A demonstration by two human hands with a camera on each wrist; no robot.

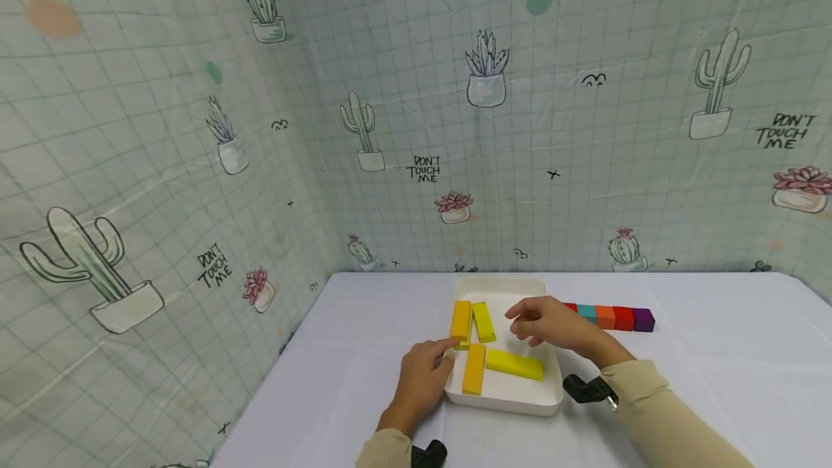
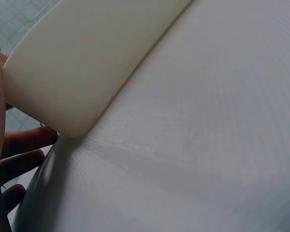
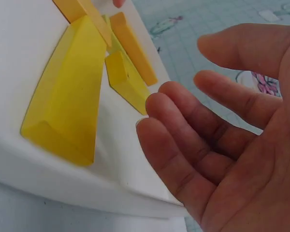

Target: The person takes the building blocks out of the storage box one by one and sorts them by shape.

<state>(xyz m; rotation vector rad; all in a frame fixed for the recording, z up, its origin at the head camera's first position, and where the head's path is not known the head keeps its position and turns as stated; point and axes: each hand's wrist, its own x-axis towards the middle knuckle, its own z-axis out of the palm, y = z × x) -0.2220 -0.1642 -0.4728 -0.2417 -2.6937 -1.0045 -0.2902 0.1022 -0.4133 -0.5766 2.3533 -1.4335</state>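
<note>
A shallow white tray (image 1: 500, 404) holds several yellow and orange rectangular blocks. At the tray's left wall, my left hand (image 1: 419, 379) grips the rim, the index fingertip near the upper orange block (image 1: 462, 320). The left wrist view shows fingers (image 2: 26, 142) against the tray's outer side; the rest of that hand is mostly cut off. Above the tray's right part hovers my right hand (image 1: 546, 321), its fingers loosely bent and holding nothing. Below it lies a long yellow block (image 1: 515, 365), beside a lower orange block (image 1: 474, 369). A shorter yellow block (image 1: 484, 322) lies farther back.
Right of the tray, a row of coloured cubes (image 1: 605, 318) in red, teal, orange and purple stands on the white table (image 1: 715, 374), partly hidden behind my right hand. A cactus-print cloth (image 1: 552, 128) hangs behind and to the left of the table.
</note>
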